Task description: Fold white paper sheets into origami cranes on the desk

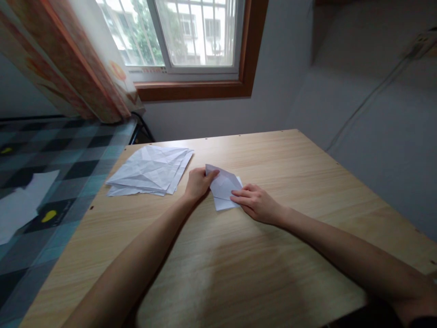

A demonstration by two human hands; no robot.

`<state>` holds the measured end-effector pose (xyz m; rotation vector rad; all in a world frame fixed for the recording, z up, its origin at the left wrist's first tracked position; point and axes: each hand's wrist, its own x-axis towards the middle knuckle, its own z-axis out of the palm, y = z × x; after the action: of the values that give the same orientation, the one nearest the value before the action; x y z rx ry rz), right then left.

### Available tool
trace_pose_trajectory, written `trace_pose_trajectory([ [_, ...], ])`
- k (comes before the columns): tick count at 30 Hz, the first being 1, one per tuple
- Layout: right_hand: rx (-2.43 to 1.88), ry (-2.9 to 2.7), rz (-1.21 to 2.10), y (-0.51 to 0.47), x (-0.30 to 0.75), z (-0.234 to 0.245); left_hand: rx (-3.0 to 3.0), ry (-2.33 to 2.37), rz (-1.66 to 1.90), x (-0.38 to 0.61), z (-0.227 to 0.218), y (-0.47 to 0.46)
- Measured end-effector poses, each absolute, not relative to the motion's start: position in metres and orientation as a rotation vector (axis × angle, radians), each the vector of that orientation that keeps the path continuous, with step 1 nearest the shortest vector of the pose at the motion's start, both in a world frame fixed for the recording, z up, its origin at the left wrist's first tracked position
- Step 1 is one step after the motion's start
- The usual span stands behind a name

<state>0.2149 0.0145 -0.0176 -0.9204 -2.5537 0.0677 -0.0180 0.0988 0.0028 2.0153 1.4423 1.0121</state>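
A small folded sheet of white paper (pixel 223 184) lies on the wooden table between my two hands, its upper left part raised a little. My left hand (pixel 198 183) pinches its left corner, the thumb on top and the other fingers hidden beneath. From the right, my right hand (pixel 256 203) rests on the paper's lower right edge, fingers stretched out over it. Creases and a folded flap show on the paper. To the left of my left hand is a pile of creased white sheets (pixel 150 169).
The light wooden table (pixel 307 182) meets the wall near the window (pixel 191 36). A bed with a checked cover (pixel 20 269) stands along the left, with white paper pieces (pixel 23 205) on it. An orange-patterned curtain (pixel 68 54) hangs above. A cable (pixel 365 102) runs down the right wall.
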Motion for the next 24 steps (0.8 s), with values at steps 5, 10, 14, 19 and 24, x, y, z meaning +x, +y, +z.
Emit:
trace_pose_trajectory([
  [5, -1.023, -2.567, 0.043, 0.003, 0.206, -0.009, 2.026, 1.509, 1.2, -0.015, 0.013, 0.088],
  [10, -1.17, -2.574, 0.021, -0.008, 0.192, -0.003, 2.881, 0.922, 1.501, -0.016, 0.018, 0.036],
  [14, -1.24, -2.538, 0.09, -0.015, 0.182, 0.0, 3.014, 0.735, 0.902, -0.018, 0.011, 0.009],
  [19, -1.218, -2.592, 0.199, -0.025, 0.174, 0.008, 2.901, 0.948, 0.491, -0.035, 0.004, 0.019],
  [24, -0.97, -2.779, 0.162, -0.025, 0.176, 0.017, 2.809, 0.956, 0.362, -0.046, 0.003, 0.028],
])
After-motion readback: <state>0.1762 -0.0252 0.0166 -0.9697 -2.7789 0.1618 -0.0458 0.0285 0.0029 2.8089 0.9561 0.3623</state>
